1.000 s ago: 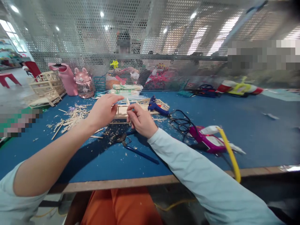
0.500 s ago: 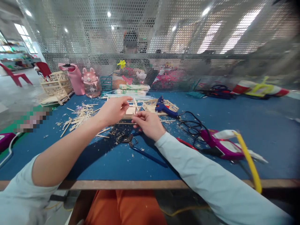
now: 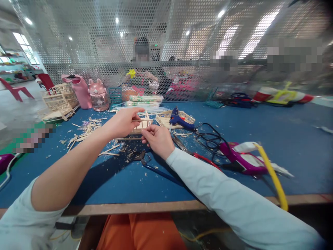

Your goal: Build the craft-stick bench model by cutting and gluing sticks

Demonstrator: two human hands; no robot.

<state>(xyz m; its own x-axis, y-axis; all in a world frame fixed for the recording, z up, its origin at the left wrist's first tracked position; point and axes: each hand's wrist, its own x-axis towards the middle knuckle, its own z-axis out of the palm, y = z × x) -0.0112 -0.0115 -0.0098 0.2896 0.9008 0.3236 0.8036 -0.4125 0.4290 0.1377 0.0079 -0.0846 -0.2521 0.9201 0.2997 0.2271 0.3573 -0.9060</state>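
Note:
A small model of pale wooden sticks [image 3: 146, 122], with thin posts and a rail, stands on the table between my hands. My left hand [image 3: 124, 121] is at its left side, fingers bent and closed on the frame near the rail; the palm hides part of it. At its front right corner, my right hand [image 3: 159, 139] pinches with thumb and forefinger against the model; the fingertips cover the exact spot. A loose stick [image 3: 130, 139] lies just in front of the model. Behind my right hand a blue glue gun [image 3: 179, 119] rests on a second stick model [image 3: 162, 119].
Loose sticks [image 3: 88, 130] and shavings lie to the left. Blue-handled pliers [image 3: 158, 173] and a red-handled tool [image 3: 205, 159] are near my right forearm. A purple tool [image 3: 244, 159] lies right. Bottles [image 3: 98, 95] and a finished stick model [image 3: 58, 102] stand at back left.
The view has shifted slightly, so the table things sit a little further left. Both hands stay at the stick model, my right hand slightly lower; the red-handled tool's jaws now show.

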